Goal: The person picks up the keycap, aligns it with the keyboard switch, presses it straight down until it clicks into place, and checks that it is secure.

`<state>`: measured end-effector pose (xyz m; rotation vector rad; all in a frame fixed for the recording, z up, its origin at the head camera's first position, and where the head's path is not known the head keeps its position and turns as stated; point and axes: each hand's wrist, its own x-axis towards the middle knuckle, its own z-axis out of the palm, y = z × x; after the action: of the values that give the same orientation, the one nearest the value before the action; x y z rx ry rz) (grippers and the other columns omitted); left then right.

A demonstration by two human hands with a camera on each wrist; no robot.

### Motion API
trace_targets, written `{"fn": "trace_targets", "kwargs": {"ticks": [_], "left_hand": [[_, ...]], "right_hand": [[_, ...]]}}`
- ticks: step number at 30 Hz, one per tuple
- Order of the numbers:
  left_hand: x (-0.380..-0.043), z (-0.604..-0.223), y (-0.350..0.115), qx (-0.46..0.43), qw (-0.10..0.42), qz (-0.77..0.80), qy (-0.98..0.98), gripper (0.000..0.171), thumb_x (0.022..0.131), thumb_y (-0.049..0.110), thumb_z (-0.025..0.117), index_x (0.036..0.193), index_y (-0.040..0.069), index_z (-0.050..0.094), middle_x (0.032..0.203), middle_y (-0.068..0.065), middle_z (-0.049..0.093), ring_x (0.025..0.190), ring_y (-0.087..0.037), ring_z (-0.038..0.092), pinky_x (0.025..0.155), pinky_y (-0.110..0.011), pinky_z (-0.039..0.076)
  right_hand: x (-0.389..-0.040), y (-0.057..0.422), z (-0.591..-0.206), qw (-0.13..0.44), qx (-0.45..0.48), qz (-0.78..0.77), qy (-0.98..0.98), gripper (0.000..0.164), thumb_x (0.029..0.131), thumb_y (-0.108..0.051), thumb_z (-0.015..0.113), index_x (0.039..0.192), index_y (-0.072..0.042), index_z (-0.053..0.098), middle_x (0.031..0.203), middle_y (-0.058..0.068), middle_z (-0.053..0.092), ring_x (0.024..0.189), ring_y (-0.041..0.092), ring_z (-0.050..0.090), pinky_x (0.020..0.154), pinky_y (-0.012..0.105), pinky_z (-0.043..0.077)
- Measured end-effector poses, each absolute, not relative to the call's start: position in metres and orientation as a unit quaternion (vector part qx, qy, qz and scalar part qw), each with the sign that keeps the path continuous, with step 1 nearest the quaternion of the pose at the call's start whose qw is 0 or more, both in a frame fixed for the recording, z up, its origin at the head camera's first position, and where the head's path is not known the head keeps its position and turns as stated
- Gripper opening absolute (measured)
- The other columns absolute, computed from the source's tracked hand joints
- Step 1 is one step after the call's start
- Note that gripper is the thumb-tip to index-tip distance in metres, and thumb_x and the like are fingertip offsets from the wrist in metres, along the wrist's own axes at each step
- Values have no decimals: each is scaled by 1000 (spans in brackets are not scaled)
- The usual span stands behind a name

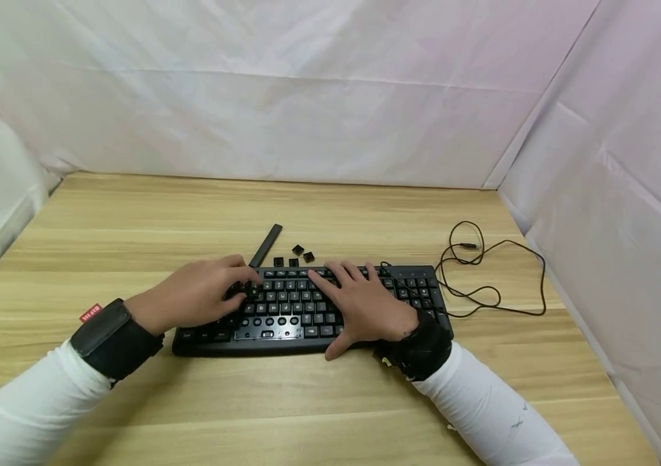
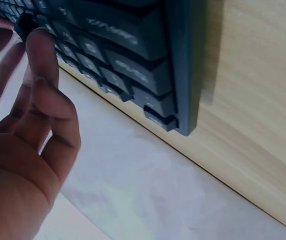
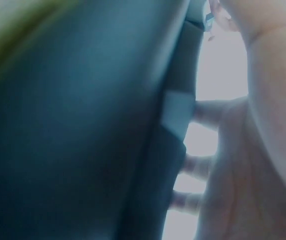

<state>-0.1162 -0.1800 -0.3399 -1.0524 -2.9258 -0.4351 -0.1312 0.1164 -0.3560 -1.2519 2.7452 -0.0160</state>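
Note:
A black keyboard (image 1: pixel 237 348) lies on the wooden table, with part of its lower rows stripped of keycaps. At its left part, my left hand (image 1: pixel 196 292) pinches a small black keycap (image 2: pixel 25 25) between thumb and fingertips, as the left wrist view shows; whether it is still seated on the keyboard I cannot tell. My right hand (image 1: pixel 365 304) rests spread over the right half, thumb at the front edge and fingers reaching toward the back edge. In the right wrist view, the keyboard's blurred dark side hides most of the keys.
Behind the keyboard lie several loose keycaps (image 1: pixel 298 249) and a long black bar (image 1: pixel 266 244), probably the space bar. A thin black cable (image 1: pixel 542 278) loops on the table (image 1: pixel 319 414) to the right. White cloth (image 1: pixel 284 123) hangs along the back and sides.

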Motion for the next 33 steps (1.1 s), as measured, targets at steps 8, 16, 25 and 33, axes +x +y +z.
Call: {"fn": "trace_targets", "kwargs": {"ticks": [8,16,25,33], "left_hand": [[-118,-341,-178,-373,-22,-131,-918,29,82,5,67,108,17,71,105,-3,60,66,-5,52,54,-25,48],[-118,-339,-177,-367,-7,-129,-921,26,79,6,72,104,14,73,103,-4,64,80,-10,59,64,-31,55],[-119,-341,-175,-352,0,-144,-925,21,79,11,74,100,11,72,98,-3,65,86,-13,61,71,-35,57],[-106,-348,-160,-359,19,-131,-924,21,80,16,73,101,12,72,95,-1,64,80,-10,61,66,-33,57]], "right_hand": [[-131,116,-358,64,-413,-1,909,133,47,-83,65,153,-19,15,152,18,23,133,36,23,98,72,23],[-132,116,-358,62,-405,6,912,134,46,-84,64,153,-20,15,152,17,23,133,36,23,98,72,23],[-133,115,-357,52,-410,12,911,133,46,-85,63,153,-20,16,151,17,25,132,36,25,98,72,24],[-134,115,-357,59,-412,11,909,133,47,-85,62,153,-19,16,151,17,24,132,37,24,98,72,24]]}}
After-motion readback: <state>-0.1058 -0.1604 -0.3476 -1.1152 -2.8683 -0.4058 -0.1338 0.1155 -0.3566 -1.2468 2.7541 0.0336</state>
